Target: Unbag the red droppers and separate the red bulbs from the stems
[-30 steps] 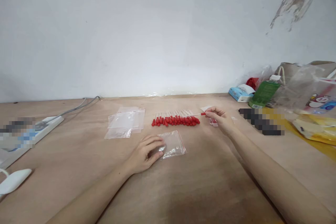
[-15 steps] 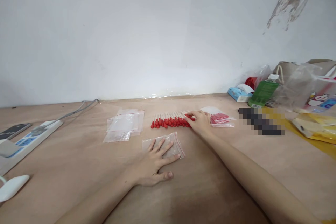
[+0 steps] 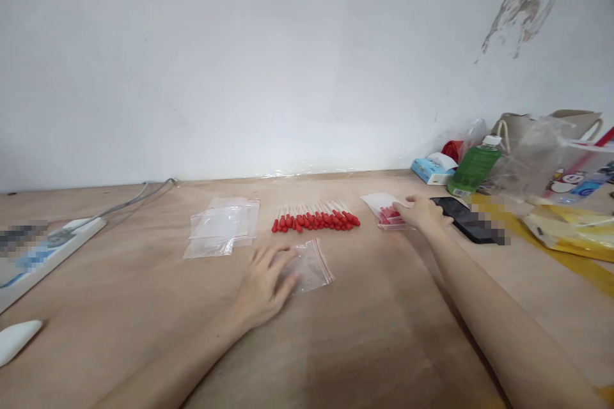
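My left hand [image 3: 266, 284], fingers apart, is at the left side of a clear zip bag [image 3: 314, 265] that lies flat on the table and looks to have nothing in it. Behind that bag is a row of thin pale sticks with thick red ends [image 3: 316, 221], red ends toward me. To the right of the row, my right hand [image 3: 425, 212] reaches its outstretched fingers to the edge of some zip bags with red pieces inside [image 3: 387, 214]. I see nothing held in it. More flat clear zip bags [image 3: 220, 227] lie overlapping on the left.
At the right are a black phone [image 3: 463, 218], a tissue pack [image 3: 432, 170], a green bottle [image 3: 476, 167] and yellow packaging [image 3: 570, 230]. A power strip [image 3: 57, 262] with a cable stands on the left, near a white object [image 3: 19, 340]. A wall rises behind the table.
My right hand has moved right, from the red-ended sticks to the bags with red pieces. My left hand has shifted left and lifted partly off the clear bag, its fingers less spread.
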{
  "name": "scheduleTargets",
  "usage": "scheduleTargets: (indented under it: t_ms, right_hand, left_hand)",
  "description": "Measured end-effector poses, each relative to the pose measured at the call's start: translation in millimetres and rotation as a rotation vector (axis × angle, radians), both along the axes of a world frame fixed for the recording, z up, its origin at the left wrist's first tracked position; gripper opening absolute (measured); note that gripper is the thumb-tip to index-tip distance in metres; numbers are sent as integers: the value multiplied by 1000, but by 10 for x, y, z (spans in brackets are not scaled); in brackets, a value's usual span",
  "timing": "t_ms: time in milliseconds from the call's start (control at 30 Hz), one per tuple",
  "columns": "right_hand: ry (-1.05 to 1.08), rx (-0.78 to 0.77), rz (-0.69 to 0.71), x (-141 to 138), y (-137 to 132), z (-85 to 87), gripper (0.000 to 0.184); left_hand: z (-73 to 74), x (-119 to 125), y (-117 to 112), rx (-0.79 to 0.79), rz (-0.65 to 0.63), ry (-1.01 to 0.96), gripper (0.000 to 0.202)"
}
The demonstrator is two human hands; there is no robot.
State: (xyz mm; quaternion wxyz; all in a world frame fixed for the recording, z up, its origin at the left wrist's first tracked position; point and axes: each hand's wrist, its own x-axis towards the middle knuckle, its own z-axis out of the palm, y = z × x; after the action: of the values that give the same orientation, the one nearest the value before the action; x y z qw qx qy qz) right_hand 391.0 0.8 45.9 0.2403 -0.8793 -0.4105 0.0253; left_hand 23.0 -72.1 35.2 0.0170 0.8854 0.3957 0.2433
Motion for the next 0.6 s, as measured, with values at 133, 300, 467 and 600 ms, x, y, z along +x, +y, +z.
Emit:
scheduleTargets:
  t_ms: [133,300,467,600]
  right_hand:
    - [145,-137,-33,223,13,-12,66]
    - [168,-147,-9,224,39,16,42]
    - [99,-80,-10,201,61,-12,40]
    - [87,137,24,173,64,-14,40]
  left_hand:
    - [-42,-183,245,-191,249,-145,29]
    - [-175,-354,422,-465,272,-162,30]
    - [-84,-388,459,-474,186,-266,25]
    - [246,-636,563,-532,211,-406,29]
